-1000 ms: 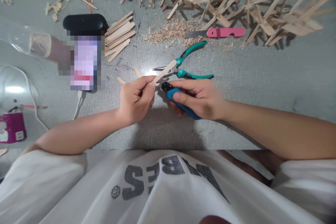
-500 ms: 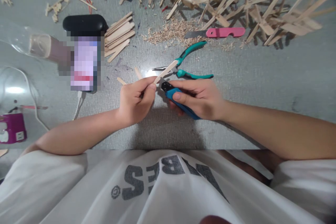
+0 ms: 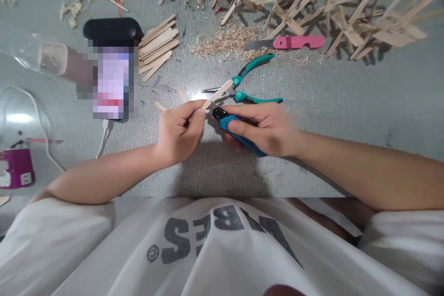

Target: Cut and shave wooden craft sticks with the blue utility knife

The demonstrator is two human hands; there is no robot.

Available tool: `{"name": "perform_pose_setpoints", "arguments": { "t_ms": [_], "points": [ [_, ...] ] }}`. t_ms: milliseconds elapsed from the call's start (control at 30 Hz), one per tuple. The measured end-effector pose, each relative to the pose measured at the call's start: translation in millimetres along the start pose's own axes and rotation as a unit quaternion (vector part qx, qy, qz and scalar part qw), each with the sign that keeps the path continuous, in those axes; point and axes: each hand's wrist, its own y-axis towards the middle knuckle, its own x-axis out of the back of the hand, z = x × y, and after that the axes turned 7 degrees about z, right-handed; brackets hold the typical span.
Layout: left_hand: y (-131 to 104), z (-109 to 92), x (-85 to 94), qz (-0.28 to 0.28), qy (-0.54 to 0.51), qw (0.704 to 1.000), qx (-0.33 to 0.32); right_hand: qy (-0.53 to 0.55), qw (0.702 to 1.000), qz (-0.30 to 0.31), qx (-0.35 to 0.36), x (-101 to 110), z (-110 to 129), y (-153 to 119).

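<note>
Gray tabletop (image 3: 340,106) underlies two hands (image 3: 181,133) holding one stick (image 3: 219,94), one blue cutter (image 3: 225,122).

Dark upside-down letters (image 3: 176,239) on the white shirt (image 3: 121,249) include "BES".

Pliers (image 3: 255,68) have teal grips with black bits, the far knife (image 3: 299,42) is hot pink, the near one (image 3: 239,132) blue and black. Shirt (image 3: 222,249)'s white with dark grey lettering, and the left adapter (image 3: 17,168) is purple.
</note>
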Motion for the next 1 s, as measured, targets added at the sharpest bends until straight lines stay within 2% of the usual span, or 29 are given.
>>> {"name": "perform_pose_setpoints", "arguments": {
  "t_ms": [333,567,733,900,1000],
  "points": [
    [0.8,-0.1,0.9,0.005,0.017,1.000,-0.014,0.003,1.000,-0.013,-0.005,-1.6,-0.5,-0.7],
    [-0.4,-2.7,1.8,0.007,0.033,0.999,0.001,-0.034,0.999,-0.025,-0.006,-4.9,2.0,-2.2],
    [-0.8,0.2,-0.2,0.005,-0.012,1.000,0.005,0.040,0.990,-0.130,0.048,-7.3,-1.1,0.9],
    [-0.2,2.6,-1.0,-0.015,-0.026,0.999,0.015,0.031,0.994,-0.098,0.032,-6.2,-5.2,-2.0],
    [2.6,2.5,0.8,-0.029,-0.012,0.999,-0.018,-0.009,0.994,-0.087,0.060,-6.6,-9.5,-6.1]
  ]
}}
